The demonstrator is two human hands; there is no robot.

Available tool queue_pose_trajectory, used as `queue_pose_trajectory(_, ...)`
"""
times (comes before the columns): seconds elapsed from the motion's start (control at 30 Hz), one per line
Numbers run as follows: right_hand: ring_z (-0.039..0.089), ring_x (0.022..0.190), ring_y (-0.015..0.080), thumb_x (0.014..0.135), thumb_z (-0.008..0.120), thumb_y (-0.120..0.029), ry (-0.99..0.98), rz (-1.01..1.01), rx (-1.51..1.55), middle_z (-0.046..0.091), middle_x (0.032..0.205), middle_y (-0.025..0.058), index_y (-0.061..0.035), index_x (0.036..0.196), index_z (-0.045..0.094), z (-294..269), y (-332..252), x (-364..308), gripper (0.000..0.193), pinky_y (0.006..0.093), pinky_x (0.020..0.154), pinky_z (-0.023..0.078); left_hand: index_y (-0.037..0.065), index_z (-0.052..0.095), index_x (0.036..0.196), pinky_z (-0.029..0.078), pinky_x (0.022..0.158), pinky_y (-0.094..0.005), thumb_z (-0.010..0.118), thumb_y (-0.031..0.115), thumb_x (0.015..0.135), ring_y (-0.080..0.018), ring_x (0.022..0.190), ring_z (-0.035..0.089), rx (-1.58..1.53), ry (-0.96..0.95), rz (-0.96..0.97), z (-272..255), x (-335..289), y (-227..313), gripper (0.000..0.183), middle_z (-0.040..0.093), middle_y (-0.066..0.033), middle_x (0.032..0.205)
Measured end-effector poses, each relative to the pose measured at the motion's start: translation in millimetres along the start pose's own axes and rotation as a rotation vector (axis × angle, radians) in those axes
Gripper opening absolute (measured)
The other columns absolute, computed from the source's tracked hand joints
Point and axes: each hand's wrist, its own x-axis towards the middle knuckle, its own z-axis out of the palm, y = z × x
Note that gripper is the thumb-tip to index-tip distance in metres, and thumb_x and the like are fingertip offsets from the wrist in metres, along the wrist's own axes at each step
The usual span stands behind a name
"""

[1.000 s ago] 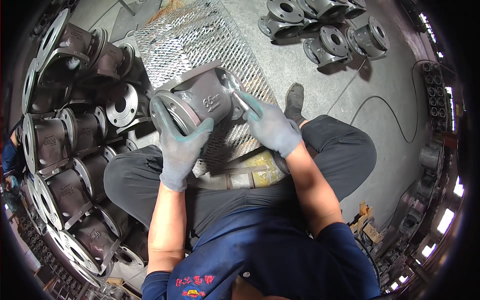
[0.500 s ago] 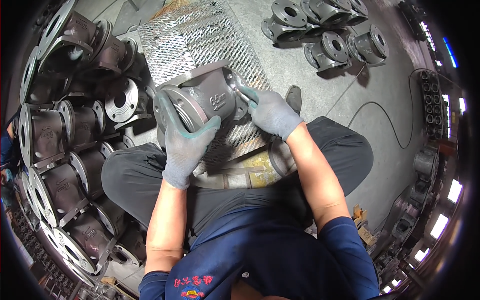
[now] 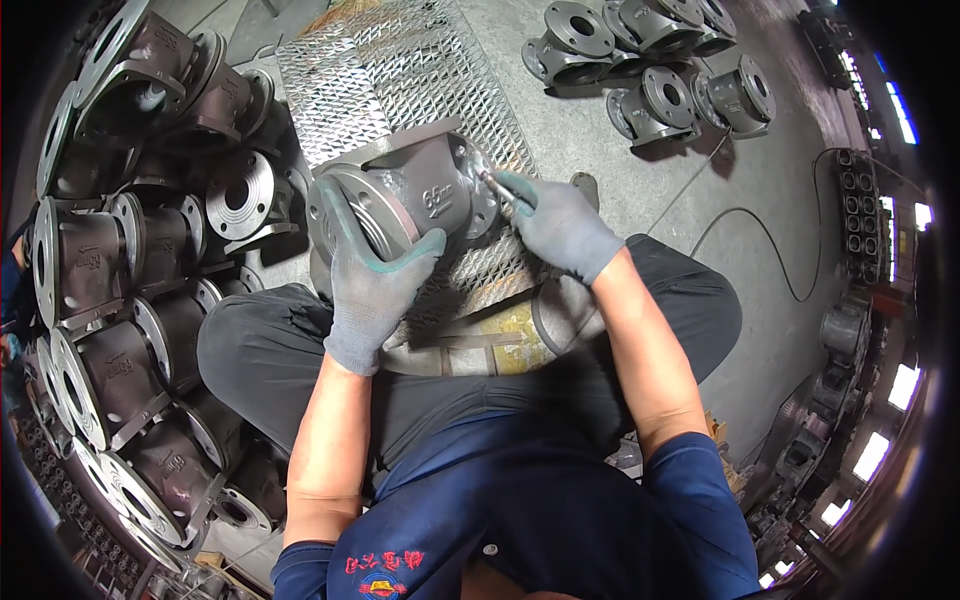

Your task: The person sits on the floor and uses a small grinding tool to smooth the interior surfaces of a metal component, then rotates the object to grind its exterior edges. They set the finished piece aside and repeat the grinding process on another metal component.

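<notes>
A dark grey cast-iron flanged valve body [image 3: 428, 188] lies tilted in front of me over a silvery expanded-metal mesh [image 3: 440, 75]. My left hand [image 3: 375, 290], in a grey glove with green-coated fingers, grips the near-left flange, thumb and fingers spread around its rim. In my gloved right hand [image 3: 568, 228] is a slim metal rod-like tool [image 3: 497, 186]. Its tip is by the right-hand flange, near a bolt hole; I cannot tell whether it touches. The tool's other end is hidden by the hand.
Stacked flanged valve bodies [image 3: 120, 365] crowd the left side. Several more valve bodies [image 3: 655, 105] stand on the concrete floor at far right. A thin black cable [image 3: 770, 225] curves across the floor to the right. A worn yellow curved piece [image 3: 525, 345] lies between my legs.
My right hand and the tool have moved slightly right and toward me, and more of the tool's shaft shows. The left hand keeps its grip on the valve body, which has barely moved.
</notes>
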Motion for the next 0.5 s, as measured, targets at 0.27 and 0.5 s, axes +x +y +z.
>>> queue_pose_trajectory(0.27, 0.076, 0.114, 0.0393, 0.105, 0.064, -0.017, -0.066, -0.087, -0.062, 0.077, 0.124, 0.0243, -0.0118, 0.147, 0.069, -33, 2, 15, 0.043, 0.0432, 0.1, 0.059, -0.014, 0.015, 0.171, 0.028, 0.133, -0.0485, 0.097, 0.028, 0.081, -0.0464, 0.164, 0.03, -0.031, -0.062, -0.082, -5, 1, 7, 0.129, 0.03, -0.0389, 0.172)
queue_pose_trajectory(0.5, 0.076, 0.11, 0.0407, 0.104, 0.059, -0.014, -0.206, -0.126, -0.24, 0.077, 0.122, 0.0237, -0.0166, 0.145, 0.071, -40, -6, 15, 0.043, 0.0441, 0.098, 0.06, -0.011, 0.016, 0.172, 0.029, 0.134, -0.0483, 0.095, 0.028, 0.08, -0.0462, 0.164, 0.03, -0.055, -0.052, -0.03, -4, 1, 2, 0.128, 0.029, -0.037, 0.174)
